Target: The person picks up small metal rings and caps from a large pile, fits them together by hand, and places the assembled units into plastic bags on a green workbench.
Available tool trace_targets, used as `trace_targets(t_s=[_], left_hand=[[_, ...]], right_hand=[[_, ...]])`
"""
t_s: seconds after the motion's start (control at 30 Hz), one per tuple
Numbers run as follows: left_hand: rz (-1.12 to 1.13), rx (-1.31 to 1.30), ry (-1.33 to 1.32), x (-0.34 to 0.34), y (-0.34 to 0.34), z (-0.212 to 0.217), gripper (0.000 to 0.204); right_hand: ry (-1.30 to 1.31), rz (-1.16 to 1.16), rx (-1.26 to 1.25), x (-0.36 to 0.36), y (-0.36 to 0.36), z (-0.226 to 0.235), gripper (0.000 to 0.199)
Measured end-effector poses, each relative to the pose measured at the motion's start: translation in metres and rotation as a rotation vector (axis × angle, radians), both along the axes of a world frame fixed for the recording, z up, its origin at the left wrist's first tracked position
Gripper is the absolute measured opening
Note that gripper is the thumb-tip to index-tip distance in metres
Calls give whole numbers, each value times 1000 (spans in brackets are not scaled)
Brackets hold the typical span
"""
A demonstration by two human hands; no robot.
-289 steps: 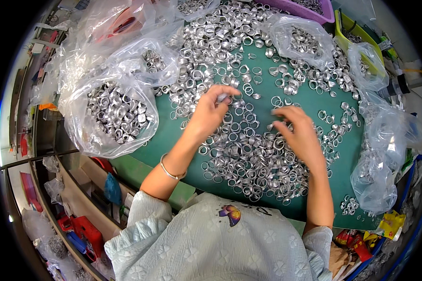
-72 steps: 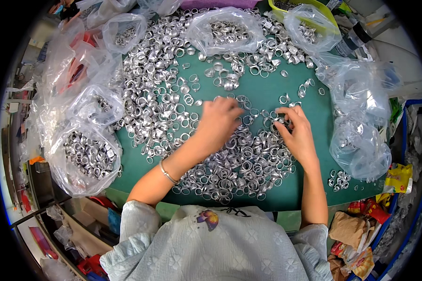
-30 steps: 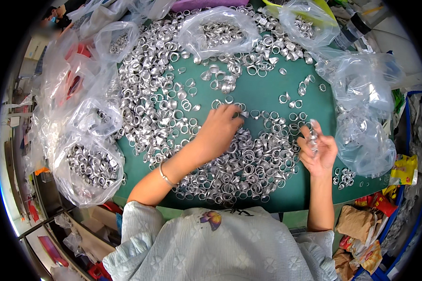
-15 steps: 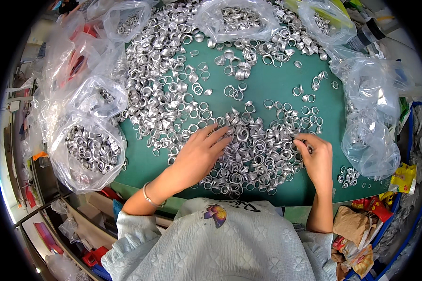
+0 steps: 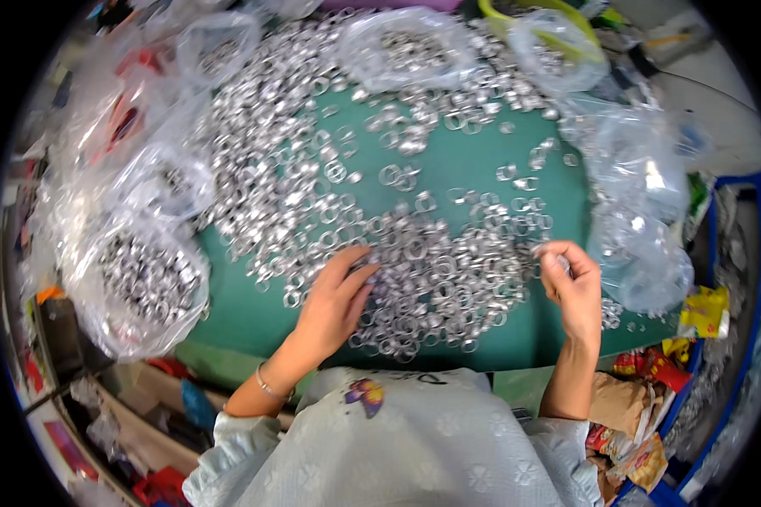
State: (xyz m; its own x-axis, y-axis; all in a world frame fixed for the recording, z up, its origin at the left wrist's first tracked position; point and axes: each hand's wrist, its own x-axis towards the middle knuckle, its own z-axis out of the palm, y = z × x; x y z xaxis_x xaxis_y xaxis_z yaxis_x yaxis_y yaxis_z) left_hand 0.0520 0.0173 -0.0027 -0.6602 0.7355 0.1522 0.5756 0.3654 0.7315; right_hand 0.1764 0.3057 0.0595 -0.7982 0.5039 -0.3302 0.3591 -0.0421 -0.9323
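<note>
Many silver metal finger rings lie heaped on a green tabletop (image 5: pixel 473 160). The near pile of rings (image 5: pixel 431 287) is between my hands. My left hand (image 5: pixel 334 300), with a bangle (image 5: pixel 266 384) at the wrist, is open on the pile's left edge, its fingers stretched over the rings. At the right edge my right hand (image 5: pixel 577 291) is closed, thumb and index finger pinched together. A silvery ring (image 5: pixel 565 264) glints inside its curled fingers, though blur hides its shape. A larger spread of rings (image 5: pixel 262 144) reaches from the left to the back.
Clear plastic bags of rings stand around the work area: one at the near left (image 5: pixel 148 283), one at the back (image 5: pixel 410 51), one at the back right (image 5: pixel 554 55). More plastic bags (image 5: pixel 638 194) line the right side. A brown paper bag (image 5: pixel 617 401) and packets lie below right.
My left hand has drawn back leftward and slightly nearer, off the middle of the pile. The right hand stays pinched at the pile's right edge. The whole view has shifted and blurred.
</note>
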Motion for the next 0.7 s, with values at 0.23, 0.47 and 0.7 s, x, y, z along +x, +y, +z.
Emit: trace_targets(t_s=[0.23,0.47,0.7], left_hand=[[53,26,-62,3,7,7,31],[67,48,9,-2,3,7,29],[183,35,-2,1,-14,4,29]], right_hand=[[255,-335,-1160,12,48,-3,20],[411,-536,92,-55,192,-1,22],[601,-296,-364,-52,220,-5,25]])
